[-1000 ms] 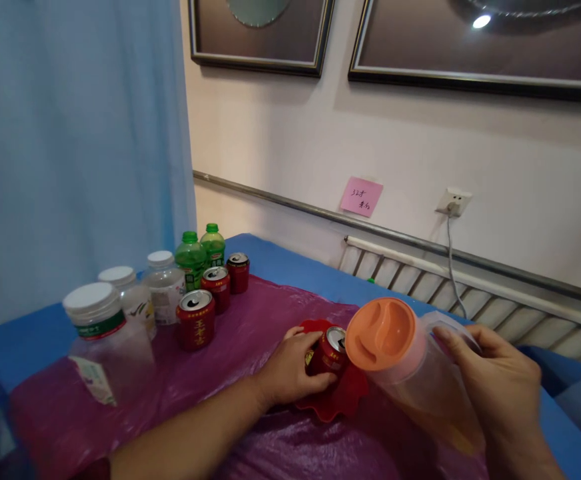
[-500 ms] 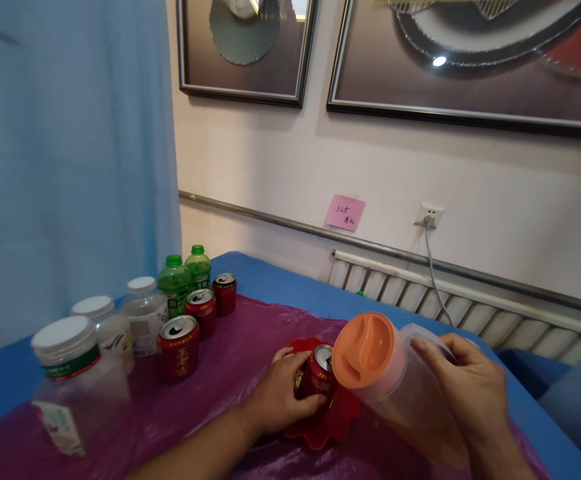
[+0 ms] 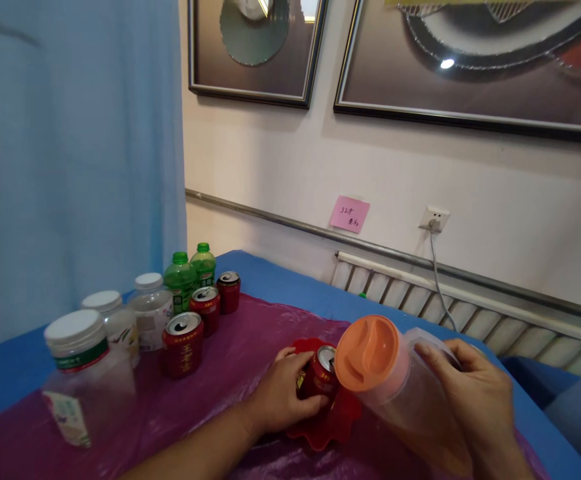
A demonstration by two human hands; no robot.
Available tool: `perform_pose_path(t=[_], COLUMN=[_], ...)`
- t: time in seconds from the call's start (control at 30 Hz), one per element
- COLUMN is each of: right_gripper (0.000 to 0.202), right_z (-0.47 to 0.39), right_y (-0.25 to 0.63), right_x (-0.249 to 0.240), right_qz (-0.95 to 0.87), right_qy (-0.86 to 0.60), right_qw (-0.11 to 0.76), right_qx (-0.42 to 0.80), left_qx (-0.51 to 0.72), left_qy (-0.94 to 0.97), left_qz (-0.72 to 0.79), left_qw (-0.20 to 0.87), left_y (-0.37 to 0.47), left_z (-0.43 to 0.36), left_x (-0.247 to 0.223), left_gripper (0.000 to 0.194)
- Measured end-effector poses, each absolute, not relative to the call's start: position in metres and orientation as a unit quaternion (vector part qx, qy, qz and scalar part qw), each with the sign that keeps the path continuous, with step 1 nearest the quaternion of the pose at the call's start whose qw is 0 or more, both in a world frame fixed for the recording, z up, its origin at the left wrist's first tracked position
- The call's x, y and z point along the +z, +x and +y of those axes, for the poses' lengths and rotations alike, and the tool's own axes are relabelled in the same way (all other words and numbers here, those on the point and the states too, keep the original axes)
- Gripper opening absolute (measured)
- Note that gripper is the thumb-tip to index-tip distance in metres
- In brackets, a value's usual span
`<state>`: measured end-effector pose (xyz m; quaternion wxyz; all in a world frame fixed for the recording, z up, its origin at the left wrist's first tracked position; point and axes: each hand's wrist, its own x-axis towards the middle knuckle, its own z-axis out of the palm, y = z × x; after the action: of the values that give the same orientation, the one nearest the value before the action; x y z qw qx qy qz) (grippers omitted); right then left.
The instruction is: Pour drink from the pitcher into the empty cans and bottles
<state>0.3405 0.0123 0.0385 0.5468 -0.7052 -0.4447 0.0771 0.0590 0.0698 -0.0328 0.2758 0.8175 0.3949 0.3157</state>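
Low in the middle, my left hand (image 3: 286, 393) is wrapped round a red can (image 3: 319, 379) from its left side. That can is over a red scalloped dish (image 3: 323, 433). My right hand (image 3: 475, 387) grips the handle of a translucent pitcher (image 3: 415, 413) with an orange lid (image 3: 366, 353). The pitcher is tilted left, its lid beside the can's top, and brownish liquid lies low inside it. Whether any liquid flows into the can is hidden.
Several red cans (image 3: 183, 343), green bottles (image 3: 180, 280) and white-lidded jars (image 3: 85, 380) stand at the left on purple plastic sheeting (image 3: 270, 327) over a blue table cover (image 3: 290, 283). Behind are a radiator (image 3: 420, 300) and a wall; a blue curtain (image 3: 75, 167) hangs left.
The view has shifted slightly, so the surroundings appear a little farther right. Both hands keep their hold on the can and the pitcher.
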Motion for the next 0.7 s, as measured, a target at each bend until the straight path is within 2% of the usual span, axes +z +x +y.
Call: perform_pose_path(t=[0.7], right_gripper=[0.05], right_z=[0.0109], right_y=[0.3501], right_x=[0.0313], right_qz=[-0.424], right_qy=[-0.72], right_qw=[0.544], right_qx=[0.08], left_qx=[0.316], left_qy=[0.817], left_qz=[0.393], left_qw=[0.28], left_y=[0.0589], left_z=[0.0697], left_x=[-0.0377], left_gripper=[0.056])
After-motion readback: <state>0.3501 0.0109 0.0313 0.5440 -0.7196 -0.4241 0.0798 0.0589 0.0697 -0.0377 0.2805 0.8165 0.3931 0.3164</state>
